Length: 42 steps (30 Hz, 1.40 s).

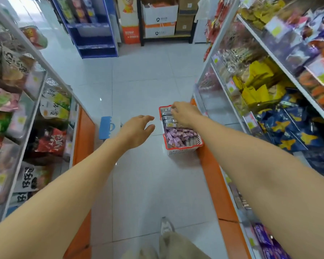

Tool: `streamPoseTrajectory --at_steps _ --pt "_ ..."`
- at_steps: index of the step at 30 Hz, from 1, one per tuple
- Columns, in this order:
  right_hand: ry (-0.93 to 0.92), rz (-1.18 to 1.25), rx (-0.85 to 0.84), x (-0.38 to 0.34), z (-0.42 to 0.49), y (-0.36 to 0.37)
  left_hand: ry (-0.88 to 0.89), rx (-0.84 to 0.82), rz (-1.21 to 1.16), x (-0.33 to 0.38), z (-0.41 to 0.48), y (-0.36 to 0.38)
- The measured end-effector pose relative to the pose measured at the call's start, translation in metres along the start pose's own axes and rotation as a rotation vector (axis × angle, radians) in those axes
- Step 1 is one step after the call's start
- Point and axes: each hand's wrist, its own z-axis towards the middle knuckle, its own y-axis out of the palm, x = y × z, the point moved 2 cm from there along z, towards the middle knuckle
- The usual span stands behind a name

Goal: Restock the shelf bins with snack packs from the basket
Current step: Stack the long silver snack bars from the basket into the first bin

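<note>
Shoe (166, 226) at the bottom edge, then two bare arms stretched up the aisle: the left hand (137, 129) hangs above the floor (138, 86) with fingers spread and relaxed, holding nothing, while the right hand (184, 113) is down over the far end of the basket (183, 151), fingertips (174, 107) among silver packs (167, 116), though I cannot tell if it grips one. The red-rimmed basket sits on the floor just beside the right-hand shelf (288, 72), purple packs (178, 137) in its near half, a blue stool (106, 128) to its left, a blue rack (94, 34) and boxes (159, 15) beyond
</note>
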Motion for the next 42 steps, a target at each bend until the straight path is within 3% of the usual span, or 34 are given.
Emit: streamPoseTrajectory --at_steps 9,22,42 --pt "-0.013 -0.031 -0.039 -0.011 0.12 -0.024 -0.022 -0.011 -0.009 -0.038 0.109 -0.056" --pt "0.096 0.019 -0.024 -0.041 0.3 -0.047 0.09 -0.059 0.061 -0.113 0.279 -0.147" --pt "0.181 0.062 -0.082 0.016 0.567 -0.091 0.145 -0.14 0.06 -0.142 0.561 -0.231"
